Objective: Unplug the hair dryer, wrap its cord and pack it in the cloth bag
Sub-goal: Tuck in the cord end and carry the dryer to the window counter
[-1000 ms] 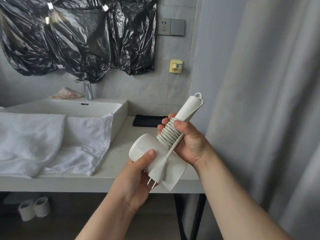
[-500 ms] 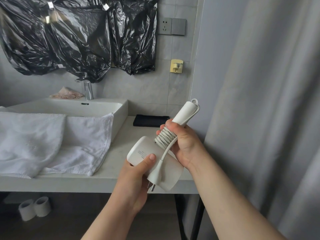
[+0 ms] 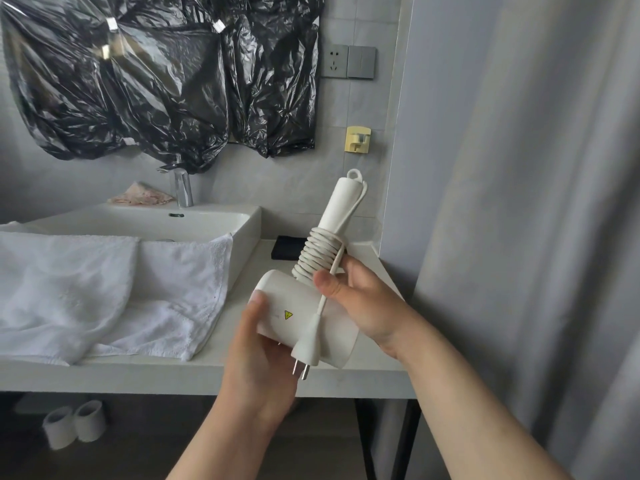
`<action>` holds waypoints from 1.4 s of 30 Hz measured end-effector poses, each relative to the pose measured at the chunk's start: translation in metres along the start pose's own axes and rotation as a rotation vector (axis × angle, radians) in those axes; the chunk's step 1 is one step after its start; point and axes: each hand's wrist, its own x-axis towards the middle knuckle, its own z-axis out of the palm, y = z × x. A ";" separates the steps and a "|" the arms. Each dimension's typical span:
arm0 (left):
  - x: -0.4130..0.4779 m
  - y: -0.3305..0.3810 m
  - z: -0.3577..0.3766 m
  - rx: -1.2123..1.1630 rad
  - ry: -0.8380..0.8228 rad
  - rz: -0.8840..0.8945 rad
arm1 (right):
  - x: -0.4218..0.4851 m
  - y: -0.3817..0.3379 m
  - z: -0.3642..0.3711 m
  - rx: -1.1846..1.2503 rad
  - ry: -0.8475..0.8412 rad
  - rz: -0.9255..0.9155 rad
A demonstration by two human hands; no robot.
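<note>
I hold a white hair dryer (image 3: pixel 294 313) in front of me above the counter edge, its handle pointing up. Its white cord (image 3: pixel 318 254) is coiled in several turns around the handle, and the plug (image 3: pixel 306 351) hangs loose over the barrel with its prongs down. My left hand (image 3: pixel 263 362) cups the barrel from below. My right hand (image 3: pixel 363 303) grips the base of the handle, thumb pressing the cord. A dark folded cloth (image 3: pixel 287 245), possibly the bag, lies on the counter behind the dryer.
A white sink (image 3: pixel 149 220) with a tap (image 3: pixel 181 188) sits at left, white towels (image 3: pixel 104 292) draped over its front. A wall socket (image 3: pixel 334 60) and yellow hook (image 3: pixel 358 140) are on the tiled wall. Grey curtain (image 3: pixel 519 202) hangs at right. Paper rolls (image 3: pixel 74 422) lie under the counter (image 3: pixel 207 372).
My right hand slid down from the coiled part of the handle to its base. The dryer turned more upright, and the whole coil now shows.
</note>
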 end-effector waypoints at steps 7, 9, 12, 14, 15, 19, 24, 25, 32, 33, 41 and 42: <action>0.000 0.018 -0.004 0.256 -0.141 -0.048 | -0.004 -0.007 -0.017 -0.025 -0.072 -0.013; -0.001 0.016 -0.001 0.285 -0.108 -0.014 | -0.003 -0.008 -0.014 -0.089 -0.079 -0.010; -0.003 0.013 0.001 0.243 -0.085 0.005 | -0.001 -0.010 -0.005 -0.273 0.003 -0.002; -0.004 0.013 0.002 0.219 -0.066 0.020 | -0.002 -0.007 -0.001 -0.354 0.095 0.018; -0.004 0.013 0.004 0.209 -0.055 0.033 | -0.003 -0.006 -0.001 -0.359 0.146 0.026; -0.007 0.020 0.007 0.115 -0.018 0.066 | -0.016 0.006 0.000 -0.068 0.280 0.001; -0.007 0.020 0.002 0.129 0.021 0.092 | -0.026 0.019 0.005 0.166 0.175 0.151; -0.008 0.020 0.000 0.172 0.020 0.087 | -0.026 0.020 0.007 0.179 0.182 0.150; -0.003 0.024 -0.026 0.542 -0.069 0.061 | -0.027 0.039 0.007 0.280 0.284 0.116; -0.001 0.023 -0.029 0.567 -0.072 0.063 | -0.027 0.043 0.007 0.283 0.289 0.124; 0.033 0.004 -0.045 0.558 -0.046 0.081 | -0.014 0.077 -0.006 0.292 0.306 0.163; 0.040 0.000 -0.046 0.555 -0.044 0.077 | -0.009 0.082 -0.010 0.291 0.305 0.172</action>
